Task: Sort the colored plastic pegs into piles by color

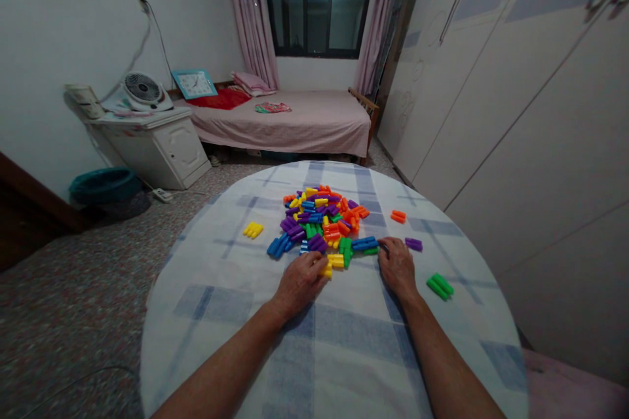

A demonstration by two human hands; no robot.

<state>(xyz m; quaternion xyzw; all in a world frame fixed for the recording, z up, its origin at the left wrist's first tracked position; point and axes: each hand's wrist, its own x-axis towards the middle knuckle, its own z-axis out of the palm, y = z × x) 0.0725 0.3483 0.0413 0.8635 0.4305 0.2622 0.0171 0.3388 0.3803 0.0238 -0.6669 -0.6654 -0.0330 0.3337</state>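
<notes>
A heap of small plastic blocks in red, orange, yellow, green, blue and purple lies in the middle of a round table with a checked cloth. My left hand rests at the heap's near edge with curled fingers closed on a yellow block. My right hand lies on the cloth at the heap's right side, fingers bent, its fingertips at a blue block and a green one. Whether the right hand grips anything I cannot make out.
Loose blocks lie apart from the heap: yellow on the left, orange and purple on the right, green near my right wrist. A bed, a white cabinet with a fan and wardrobes stand beyond.
</notes>
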